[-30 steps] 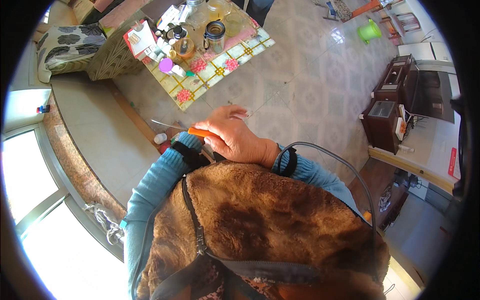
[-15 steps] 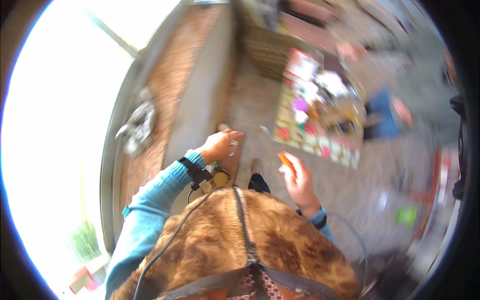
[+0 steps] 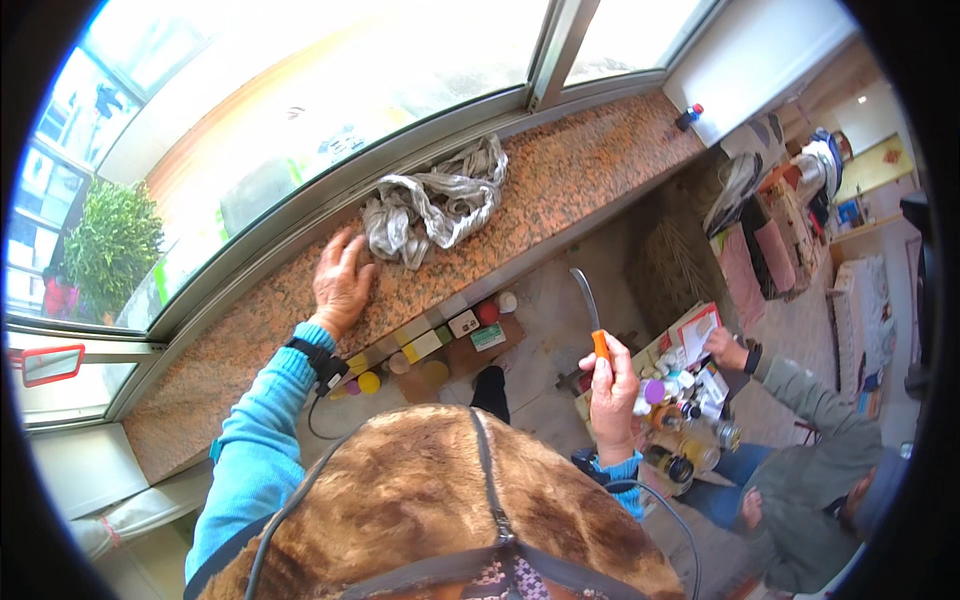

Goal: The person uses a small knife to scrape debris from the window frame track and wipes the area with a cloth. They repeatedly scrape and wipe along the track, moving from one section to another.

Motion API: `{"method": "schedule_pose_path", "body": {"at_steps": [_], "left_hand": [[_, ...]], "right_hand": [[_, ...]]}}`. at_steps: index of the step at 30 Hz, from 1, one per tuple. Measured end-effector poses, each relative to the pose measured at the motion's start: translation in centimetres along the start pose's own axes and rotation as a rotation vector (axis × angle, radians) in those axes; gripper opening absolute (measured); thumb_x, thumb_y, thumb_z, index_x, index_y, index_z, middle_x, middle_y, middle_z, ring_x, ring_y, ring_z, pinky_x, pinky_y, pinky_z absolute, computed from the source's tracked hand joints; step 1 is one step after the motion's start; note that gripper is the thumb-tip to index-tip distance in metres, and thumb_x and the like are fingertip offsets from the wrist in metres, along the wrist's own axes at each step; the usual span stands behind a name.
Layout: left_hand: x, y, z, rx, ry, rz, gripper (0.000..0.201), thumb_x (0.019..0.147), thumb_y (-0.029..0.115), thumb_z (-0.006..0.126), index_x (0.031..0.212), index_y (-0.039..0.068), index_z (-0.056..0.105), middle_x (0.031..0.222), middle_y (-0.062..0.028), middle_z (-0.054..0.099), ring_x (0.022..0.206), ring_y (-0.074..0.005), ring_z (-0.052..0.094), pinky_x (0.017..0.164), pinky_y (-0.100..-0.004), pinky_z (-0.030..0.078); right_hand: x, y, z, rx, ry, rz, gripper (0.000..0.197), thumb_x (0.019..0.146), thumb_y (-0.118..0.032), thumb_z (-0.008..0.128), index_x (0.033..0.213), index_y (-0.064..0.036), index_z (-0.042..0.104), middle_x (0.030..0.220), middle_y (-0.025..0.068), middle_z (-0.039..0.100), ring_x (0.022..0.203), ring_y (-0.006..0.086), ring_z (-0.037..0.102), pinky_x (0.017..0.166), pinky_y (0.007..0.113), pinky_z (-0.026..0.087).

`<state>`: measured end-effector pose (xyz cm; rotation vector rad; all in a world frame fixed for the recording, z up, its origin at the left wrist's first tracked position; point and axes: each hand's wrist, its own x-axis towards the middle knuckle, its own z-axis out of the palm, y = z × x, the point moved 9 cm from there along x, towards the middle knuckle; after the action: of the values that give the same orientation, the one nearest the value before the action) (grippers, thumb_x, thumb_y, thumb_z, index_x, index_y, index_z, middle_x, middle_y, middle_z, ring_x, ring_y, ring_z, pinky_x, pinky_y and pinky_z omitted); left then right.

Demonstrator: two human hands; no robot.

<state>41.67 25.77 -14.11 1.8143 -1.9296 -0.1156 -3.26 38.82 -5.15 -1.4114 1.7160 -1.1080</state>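
My left hand point(image 3: 342, 283) lies flat with fingers spread on a speckled stone windowsill point(image 3: 560, 185), its fingertips touching a crumpled grey-and-white cloth point(image 3: 432, 205). My right hand point(image 3: 610, 388) is raised over the floor, closed round the orange handle of a knife point(image 3: 590, 318) whose curved blade points up toward the sill. Both sleeves are light blue, and a brown furry garment covers my front at the bottom of the view.
Small boxes, jars and lids point(image 3: 435, 340) line the floor under the sill. Another person point(image 3: 810, 480) sits at the right, one hand point(image 3: 722, 348) on a low table crowded with bottles and cups point(image 3: 680, 400). A window point(image 3: 300, 90) runs behind the sill.
The view has swung from the floor and low table to the windowsill. My left hand has come to rest on the sill by the cloth; my right hand keeps the knife.
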Motion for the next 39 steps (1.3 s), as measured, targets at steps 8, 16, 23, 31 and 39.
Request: {"method": "schedule_pose_path", "body": {"at_steps": [8, 16, 23, 31, 39], "left_hand": [[0.6, -4.5, 0.9, 0.118, 0.087, -0.295, 0.045, 0.097, 0.022, 0.071, 0.138, 0.004, 0.065, 0.14, -0.0166, 0.057, 0.131, -0.0401, 0.053, 0.113, -0.0493, 0.044], [0.8, -4.0, 0.8, 0.173, 0.05, -0.34, 0.044, 0.093, 0.014, 0.073, 0.136, 0.005, 0.066, 0.137, -0.0163, 0.058, 0.128, -0.0397, 0.054, 0.11, -0.0501, 0.046], [0.9, -4.2, 0.8, 0.189, 0.023, -0.356, 0.043, 0.093, 0.011, 0.072, 0.135, 0.005, 0.067, 0.136, -0.0166, 0.059, 0.128, -0.0398, 0.055, 0.108, -0.0501, 0.048], [1.1, -4.0, 0.6, 0.197, 0.024, -0.354, 0.043, 0.091, 0.01, 0.073, 0.134, 0.007, 0.069, 0.135, -0.0166, 0.06, 0.125, -0.0401, 0.058, 0.107, -0.0499, 0.049], [0.7, -4.7, 0.6, 0.202, 0.05, -0.361, 0.04, 0.093, 0.016, 0.073, 0.133, 0.011, 0.071, 0.135, -0.014, 0.063, 0.125, -0.0379, 0.058, 0.107, -0.0479, 0.05]], "right_hand": [[16.7, -0.7, 2.8, -0.07, -0.09, -0.125, 0.035, 0.11, -0.006, 0.054, 0.144, -0.0028, 0.063, 0.098, 0.0039, 0.072, 0.089, 0.0092, 0.066, 0.085, 0.027, 0.054], [27.8, -1.0, 6.2, -0.146, -0.151, -0.149, 0.038, 0.108, -0.003, 0.05, 0.145, -0.0018, 0.062, 0.096, 0.0051, 0.072, 0.089, 0.0106, 0.066, 0.083, 0.027, 0.053], [32.9, -2.2, 8.5, -0.232, -0.178, -0.191, 0.035, 0.106, -0.001, 0.056, 0.141, -0.0032, 0.063, 0.094, 0.0067, 0.076, 0.083, 0.011, 0.069, 0.075, 0.027, 0.055], [35.6, -2.7, 11.0, -0.33, -0.217, -0.203, 0.032, 0.107, -0.002, 0.058, 0.137, -0.0043, 0.066, 0.099, 0.0066, 0.075, 0.091, 0.0119, 0.071, 0.082, 0.028, 0.055], [34.2, -1.4, 13.5, -0.349, -0.216, -0.261, 0.032, 0.109, -0.007, 0.057, 0.14, -0.0065, 0.066, 0.096, 0.004, 0.071, 0.085, 0.0113, 0.065, 0.08, 0.029, 0.053]]}}
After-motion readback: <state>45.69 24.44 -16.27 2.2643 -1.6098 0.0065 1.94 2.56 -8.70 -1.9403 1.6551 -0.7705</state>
